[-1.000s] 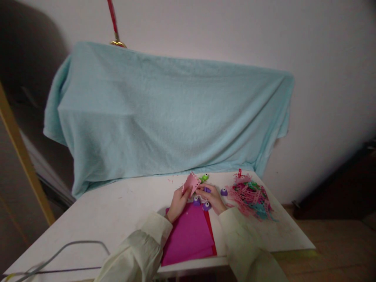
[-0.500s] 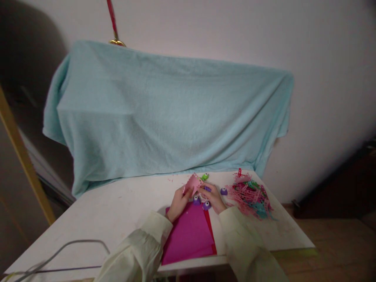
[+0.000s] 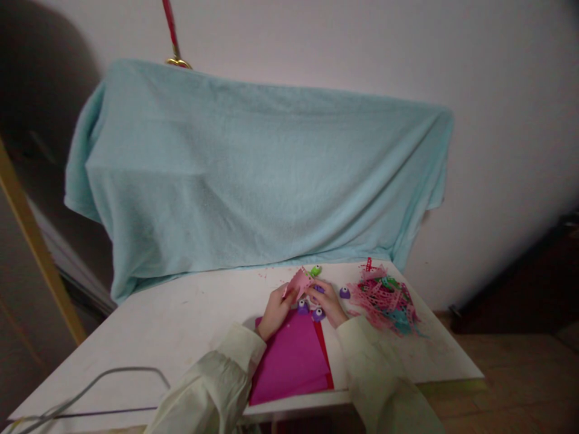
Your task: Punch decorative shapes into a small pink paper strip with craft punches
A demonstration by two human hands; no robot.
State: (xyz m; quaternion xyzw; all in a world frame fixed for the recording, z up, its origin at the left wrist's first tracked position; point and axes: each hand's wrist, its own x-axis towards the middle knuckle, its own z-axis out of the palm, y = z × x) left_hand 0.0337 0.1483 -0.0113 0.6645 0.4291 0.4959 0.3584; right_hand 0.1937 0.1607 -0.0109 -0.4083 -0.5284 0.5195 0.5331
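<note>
Pale pink punched paper piece [image 3: 297, 282] sits tilted between both hands, left hand [image 3: 275, 309] pinching its lower edge, right hand [image 3: 326, 302] closed on a purple punch beside it.

The pink piece [image 3: 298, 282] pinched between the left hand [image 3: 275, 310] and right hand [image 3: 326, 301] looks like thin matt paper. The magenta sheets [image 3: 292, 355] at the table's near edge are matt paper too. The small purple punches [image 3: 318, 313] look like glossy plastic. The table [image 3: 158, 325] is smooth, matt white; the blue cloth [image 3: 253, 175] is soft, fuzzy fabric.
</note>
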